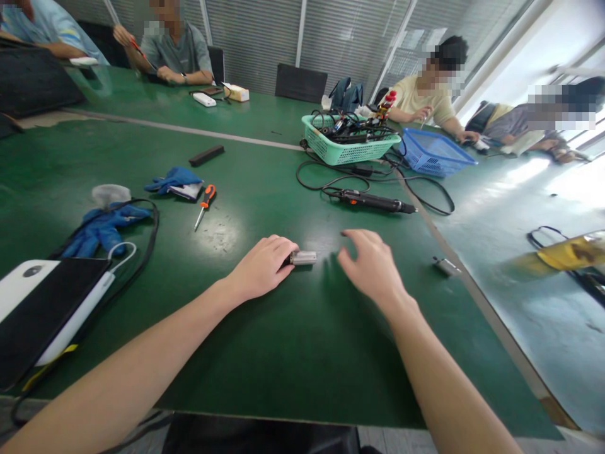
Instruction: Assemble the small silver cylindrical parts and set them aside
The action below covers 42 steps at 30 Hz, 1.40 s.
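My left hand [265, 267] has its fingers closed round the dark end of a small silver metal piece [305, 257], low over the green table. The piece's silver end sticks out to the right, and its exact kind cannot be made out. To the right of it, my right hand [373, 265] is held with thumb and fingers apart and nothing in it. Further right lies another small silver metal piece [447, 266] with a dark part. Beyond my right hand is a black electric screwdriver [375, 202] with its cable.
An orange-handled screwdriver [206, 203], blue gloves [106, 230] and a black bar [207, 156] lie to the left. A phone-like device [61, 309] is wired nearby. A green basket [350, 151] of tools and a blue basket [435, 154] stand further back. Several people sit around the table.
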{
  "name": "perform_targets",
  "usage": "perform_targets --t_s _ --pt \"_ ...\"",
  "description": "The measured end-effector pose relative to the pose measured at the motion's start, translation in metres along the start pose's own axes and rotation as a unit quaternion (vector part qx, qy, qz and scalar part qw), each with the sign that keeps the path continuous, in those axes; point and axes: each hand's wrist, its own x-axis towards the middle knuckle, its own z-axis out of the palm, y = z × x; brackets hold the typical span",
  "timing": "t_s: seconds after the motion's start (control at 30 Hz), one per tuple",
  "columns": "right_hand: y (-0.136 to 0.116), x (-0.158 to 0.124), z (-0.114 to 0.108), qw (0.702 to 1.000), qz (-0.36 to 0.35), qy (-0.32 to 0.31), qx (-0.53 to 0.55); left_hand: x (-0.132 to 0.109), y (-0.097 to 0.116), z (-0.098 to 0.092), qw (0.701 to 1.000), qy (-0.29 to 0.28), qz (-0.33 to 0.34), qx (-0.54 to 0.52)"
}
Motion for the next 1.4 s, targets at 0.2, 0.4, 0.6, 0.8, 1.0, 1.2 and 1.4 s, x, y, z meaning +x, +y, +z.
perform_targets --t_s 0.2,0.4,0.6,0.8,1.0,1.2,1.4 --pt "-0.058 -0.012 0.043 0.984 -0.115 -0.081 0.110 -0.001 0.001 -0.002 1.000 -0.009 0.001 -0.018" --pt "-0.043 -0.010 0.046 0.978 -0.122 -0.084 0.145 0.000 0.001 -0.001 1.000 -0.002 -0.007 -0.024" --pt "-0.043 -0.012 0.040 0.980 -0.108 -0.080 0.148 0.000 0.003 -0.003 1.000 0.003 -0.010 -0.009" --pt "-0.042 -0.012 0.035 0.980 -0.105 -0.090 0.146 0.000 0.005 -0.005 1.000 -0.007 -0.003 0.002" --pt "-0.042 -0.013 0.030 0.977 -0.114 -0.094 0.152 0.001 0.006 -0.006 1.000 -0.008 0.001 0.002" --pt "-0.041 -0.012 0.034 0.981 -0.110 -0.085 0.138 -0.001 0.005 -0.005 1.000 -0.019 0.015 0.010" --pt "-0.038 -0.011 0.035 0.976 -0.149 -0.093 0.128 -0.002 0.004 -0.002 1.000 -0.013 0.022 0.010"
